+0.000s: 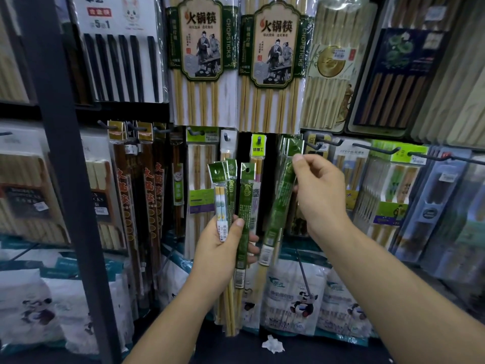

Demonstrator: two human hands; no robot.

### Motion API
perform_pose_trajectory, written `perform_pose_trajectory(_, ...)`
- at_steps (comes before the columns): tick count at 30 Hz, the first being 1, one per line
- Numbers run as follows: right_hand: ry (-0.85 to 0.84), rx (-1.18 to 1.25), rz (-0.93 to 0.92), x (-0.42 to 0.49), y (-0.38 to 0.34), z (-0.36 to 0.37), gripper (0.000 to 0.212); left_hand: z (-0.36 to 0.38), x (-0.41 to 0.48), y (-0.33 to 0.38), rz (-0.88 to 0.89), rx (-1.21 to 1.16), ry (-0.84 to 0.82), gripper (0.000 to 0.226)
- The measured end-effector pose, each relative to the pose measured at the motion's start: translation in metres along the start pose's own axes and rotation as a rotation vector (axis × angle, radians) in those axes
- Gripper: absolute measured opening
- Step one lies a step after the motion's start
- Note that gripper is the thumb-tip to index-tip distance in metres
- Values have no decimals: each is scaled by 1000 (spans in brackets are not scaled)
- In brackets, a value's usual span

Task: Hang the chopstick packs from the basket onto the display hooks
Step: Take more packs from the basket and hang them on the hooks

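Note:
My left hand (223,245) grips a bundle of several slim chopstick packs (237,206) upright in front of the display, green headers at the top; one has white and yellow chopsticks. My right hand (319,187) pinches a single green pack (278,206) near its top and holds it tilted, its header up against a cluster of similar green packs (291,145) hanging on the display. The hook under that cluster is hidden. Dark display hooks (372,148) jut out to the right. The basket is out of view.
Large bamboo chopstick packs (202,61) hang in the row above. Brown packs with red lettering (136,195) hang at the left behind a dark shelf post (68,166). White bagged goods with panda prints (291,298) fill the bottom shelf, and a crumpled white paper (273,344) lies on the floor.

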State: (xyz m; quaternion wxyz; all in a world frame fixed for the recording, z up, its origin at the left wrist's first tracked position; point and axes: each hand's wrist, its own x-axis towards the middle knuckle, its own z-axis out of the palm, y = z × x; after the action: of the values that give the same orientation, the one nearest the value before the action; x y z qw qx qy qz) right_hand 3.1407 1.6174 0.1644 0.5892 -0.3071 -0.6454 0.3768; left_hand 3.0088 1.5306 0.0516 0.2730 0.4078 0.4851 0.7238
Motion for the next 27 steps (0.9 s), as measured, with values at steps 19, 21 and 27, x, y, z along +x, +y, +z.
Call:
perform_pose_trajectory(19, 42, -1, 29, 24, 5, 6, 57, 6, -4, 6, -23, -45, -56, 10)
perform_pose_trajectory(21, 69, -28, 23, 23, 9, 5, 46, 6, -4, 6, -18, -42, -57, 10)
perform_pose_trajectory(27, -34, -51, -6, -2, 19, 3, 36, 8, -6, 9, -7, -37, -48, 7)
